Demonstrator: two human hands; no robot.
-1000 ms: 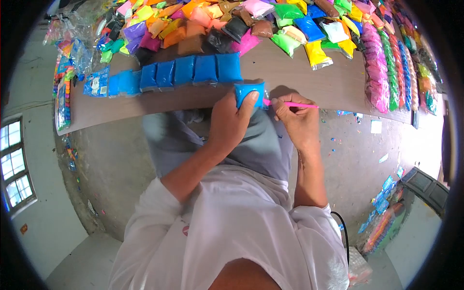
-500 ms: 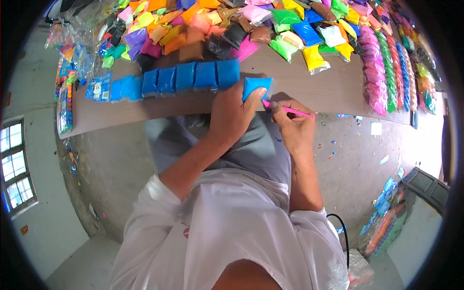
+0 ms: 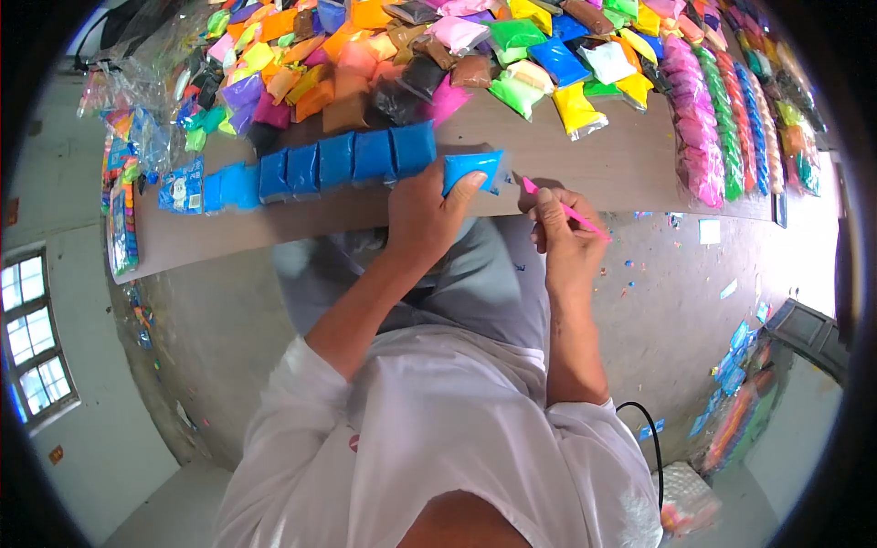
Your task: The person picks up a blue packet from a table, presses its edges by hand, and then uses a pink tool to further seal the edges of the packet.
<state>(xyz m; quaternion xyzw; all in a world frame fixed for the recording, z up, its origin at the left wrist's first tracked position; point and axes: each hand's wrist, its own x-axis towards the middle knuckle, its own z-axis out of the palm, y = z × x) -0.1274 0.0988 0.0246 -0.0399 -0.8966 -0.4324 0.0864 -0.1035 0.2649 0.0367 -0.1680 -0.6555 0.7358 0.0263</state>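
Left hand [image 3: 422, 212] gripped blue packet [image 3: 471, 170] at table [image 3: 585, 164] edge, right hand [image 3: 566, 239] at its 3 o'clock pinched pink stick [image 3: 565, 209]; insertion step looked pending, needing tip-to-packet alignment.

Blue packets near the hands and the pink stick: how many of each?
Blue packets in the row: 5
Blue packet under the left hand: 1
Pink stick in the right hand: 1
Total: 7

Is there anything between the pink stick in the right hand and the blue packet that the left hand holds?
Nothing visible. The pink stick in the right hand points toward the blue packet held by the left hand; only bare table lies between them.
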